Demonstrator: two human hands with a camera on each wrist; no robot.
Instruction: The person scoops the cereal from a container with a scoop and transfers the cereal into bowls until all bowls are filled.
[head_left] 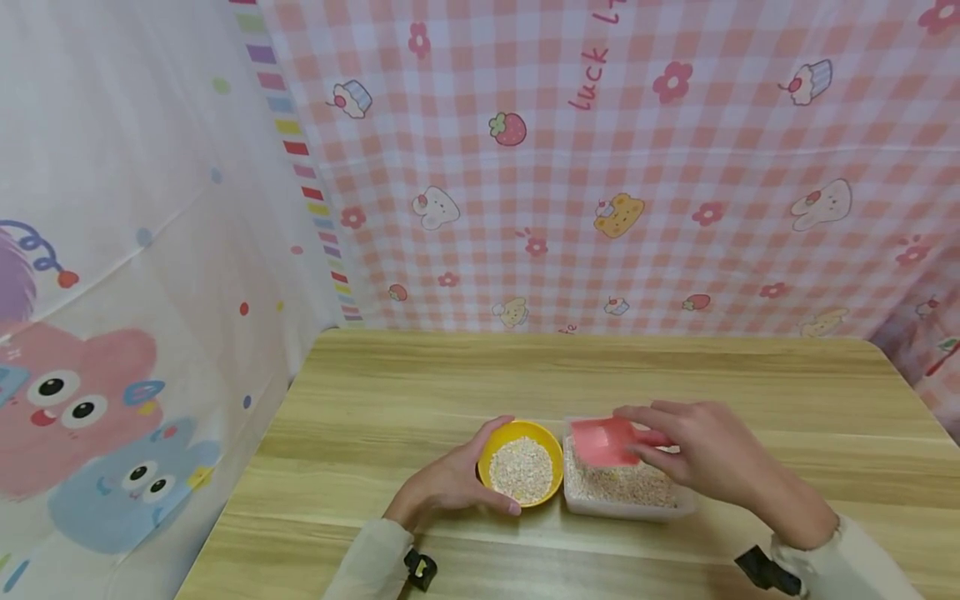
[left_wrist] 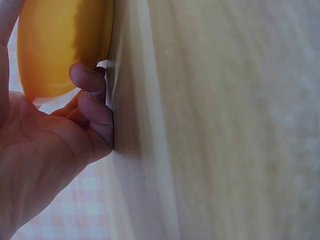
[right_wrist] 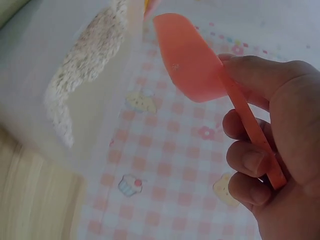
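Observation:
My left hand (head_left: 450, 479) holds the left side of a yellow bowl (head_left: 525, 427), with the thumb at its near rim and a finger at its far rim. Pale oat flakes (head_left: 521, 471) lie inside the bowl. In the left wrist view, some fingers curl beneath the bowl's side, close to the table. The handle of a pink scoop (head_left: 600, 442) is gripped by my right hand (head_left: 708, 450). This scoop hangs over a translucent plastic box (head_left: 622, 512) that contains more flakes. A small flake clings to the scoop (right_wrist: 192, 65) in the right wrist view.
Box and bowl stand side by side on a wood-grain table (head_left: 420, 375). A pink checked cloth (head_left: 480, 175) hangs behind the table's far edge, and a white cloth with cartoon figures (head_left: 187, 333) hangs at the left.

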